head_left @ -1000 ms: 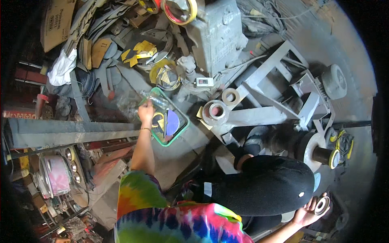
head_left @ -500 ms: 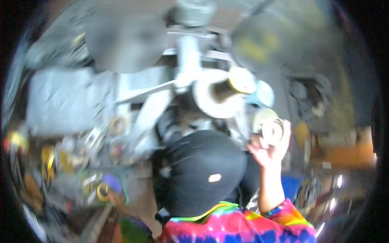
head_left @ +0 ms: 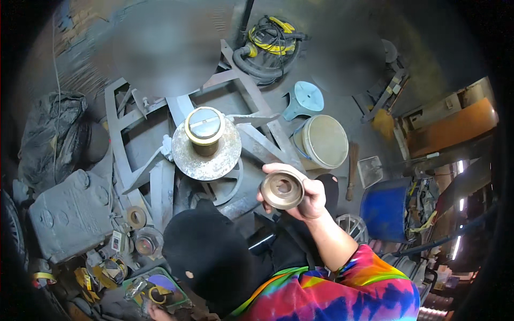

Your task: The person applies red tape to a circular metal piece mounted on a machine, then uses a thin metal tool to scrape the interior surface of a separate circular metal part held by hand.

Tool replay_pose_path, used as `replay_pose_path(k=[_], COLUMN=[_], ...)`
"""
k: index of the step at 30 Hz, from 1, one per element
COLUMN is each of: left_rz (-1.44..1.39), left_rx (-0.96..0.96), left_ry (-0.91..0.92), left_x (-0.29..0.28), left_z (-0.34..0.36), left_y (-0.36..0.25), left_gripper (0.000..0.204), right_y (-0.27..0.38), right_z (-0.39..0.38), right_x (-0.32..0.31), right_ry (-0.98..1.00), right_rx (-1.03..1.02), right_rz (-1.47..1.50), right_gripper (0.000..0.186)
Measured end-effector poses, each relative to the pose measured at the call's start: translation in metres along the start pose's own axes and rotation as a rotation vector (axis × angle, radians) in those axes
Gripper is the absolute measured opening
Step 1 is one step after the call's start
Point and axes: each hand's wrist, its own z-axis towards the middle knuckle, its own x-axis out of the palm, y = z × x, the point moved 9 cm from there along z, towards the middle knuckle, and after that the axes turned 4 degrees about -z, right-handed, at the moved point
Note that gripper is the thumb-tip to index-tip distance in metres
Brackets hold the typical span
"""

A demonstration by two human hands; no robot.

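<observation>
My right hand (head_left: 310, 200) is closed around a brown-gold round metal cup (head_left: 282, 190), with its hollow side and central hole facing up. Low at the left, my left hand (head_left: 156, 313) shows only in part, beside a green-rimmed tray (head_left: 181, 293). On that tray lie a yellow ring (head_left: 158, 295), a purple disc (head_left: 161, 282) and a clear plastic-looking piece. Whether the left fingers grip anything I cannot make out. Ahead of me stands a pale speckled round disc (head_left: 208, 167), with a yellow-rimmed cylinder (head_left: 205, 124) upright on it.
A grey metal frame (head_left: 124, 120) surrounds the disc's stand. To its right are a white bucket (head_left: 326, 140), a light blue stool (head_left: 308, 97) and a blue drum (head_left: 383, 211). A yellow-and-black vacuum cleaner (head_left: 270, 51) sits farther off. Tape rolls and tools crowd the left.
The view has turned and sharpened from blur. My right hand still holds the metal cup, now lower and nearer the middle. My left hand remains by the tray.
</observation>
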Motion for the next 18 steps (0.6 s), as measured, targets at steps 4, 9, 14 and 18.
replay_pose_path(k=[4,9,14,18], left_rz=[0.0,-0.051,0.582,0.773], left_rx=[0.419,0.984,1.359,1.421], left_ry=[0.24,0.21,0.709,1.241], left_x=[0.139,0.244,0.392,0.498], left_z=[-0.052,-0.118,-0.231,-0.326], left_y=[-0.233,-0.425,-0.499,-0.468], left_gripper=[0.05,0.051,0.025,0.04], right_y=[-0.003,0.005,0.03,0.042], right_z=[-0.004,-0.01,-0.023,-0.041], right_x=[-0.005,0.002,-0.001,-0.012], right_ry=[0.042,0.058,0.009,-0.068], right_rx=[-0.034,-0.093,-0.201,-0.248], right_rz=[0.014,0.018,-0.025,-0.041], right_gripper=[0.084,0.079,0.084,0.085])
